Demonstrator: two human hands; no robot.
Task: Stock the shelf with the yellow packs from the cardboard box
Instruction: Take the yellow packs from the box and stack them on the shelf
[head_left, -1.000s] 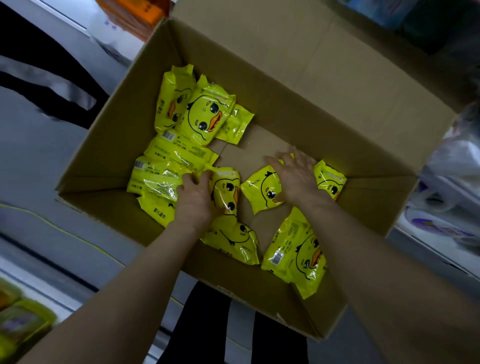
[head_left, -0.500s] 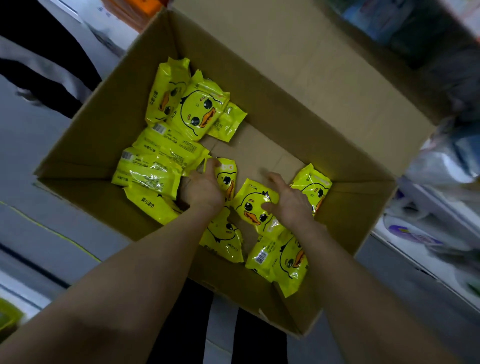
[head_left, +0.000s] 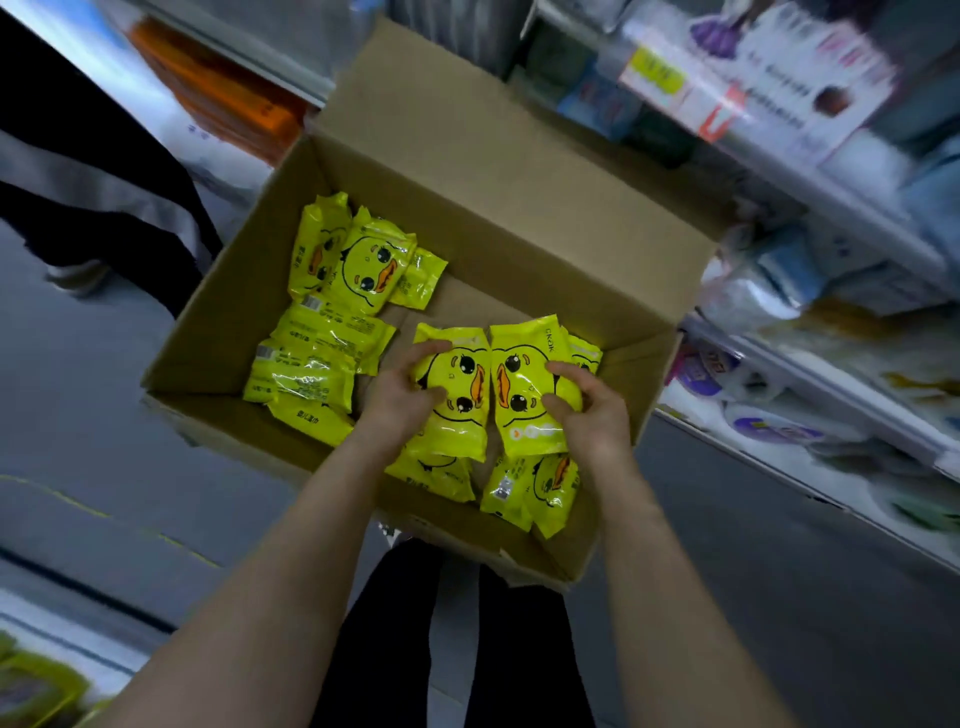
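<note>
yellow packs (head_left: 332, 338) are lying loose in the open cardboard box (head_left: 519, 208), most of them heaped toward its left side. the left hand (head_left: 402, 395) is gripping one duck-face pack (head_left: 460, 415), fingers curled round its left edge. the right hand (head_left: 592, 410) is gripping a second duck-face pack (head_left: 519, 415) likewise. both are touching side by side, faces up, over the box. a blurred shelf (head_left: 831, 364) is standing just right.

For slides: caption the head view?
Left hand and right hand each grip a yellow duck-print plastic pack over open brown cardboard box.
</note>
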